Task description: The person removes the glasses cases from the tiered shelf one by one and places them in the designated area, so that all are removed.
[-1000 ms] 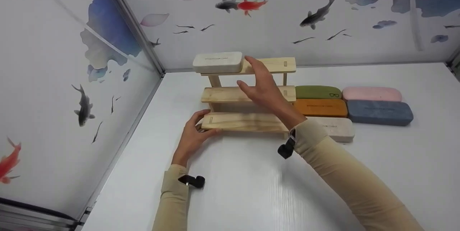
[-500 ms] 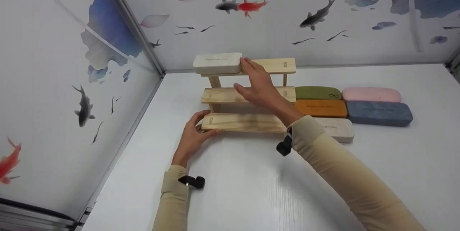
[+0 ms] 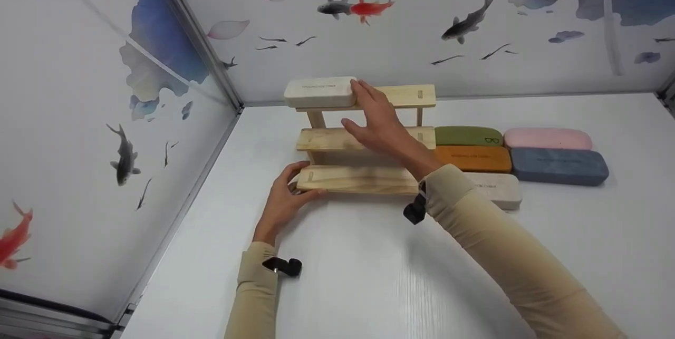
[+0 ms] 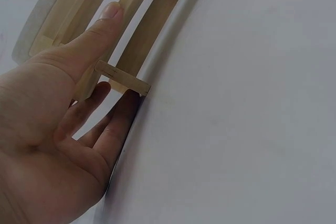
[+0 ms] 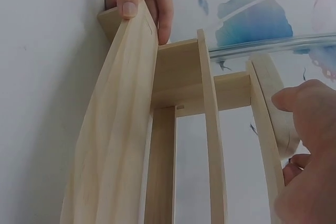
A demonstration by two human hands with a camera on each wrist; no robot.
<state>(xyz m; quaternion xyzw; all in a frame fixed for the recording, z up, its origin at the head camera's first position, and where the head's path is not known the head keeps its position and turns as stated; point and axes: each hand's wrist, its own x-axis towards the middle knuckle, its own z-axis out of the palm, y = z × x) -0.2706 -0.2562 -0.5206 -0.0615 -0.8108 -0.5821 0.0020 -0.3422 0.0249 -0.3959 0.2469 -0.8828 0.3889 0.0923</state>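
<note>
A three-tier wooden display stand (image 3: 364, 178) stands on the table. On the left end of its top tier lies a white glasses case (image 3: 320, 93). My left hand (image 3: 281, 203) grips the left end of the bottom tier, the thumb (image 4: 100, 31) along the front edge and the fingers behind. With fairly straight fingers, my right hand (image 3: 383, 125) touches the right end of the white case, its thumb held apart in front of the stand. In the right wrist view, the case (image 5: 273, 98) lies flat on the top board beside that hand.
Right of the stand, more glasses cases sit close together: green (image 3: 466, 135), pink (image 3: 548, 138), orange (image 3: 477, 158), blue (image 3: 560, 165) and off-white (image 3: 501, 191), the last partly hidden by my right sleeve. Walls with painted fish (image 3: 466, 20) close off the back and left.
My right hand has moved slightly left, its fingers closing a small gap to the end of the white case. My left hand stays on the stand.
</note>
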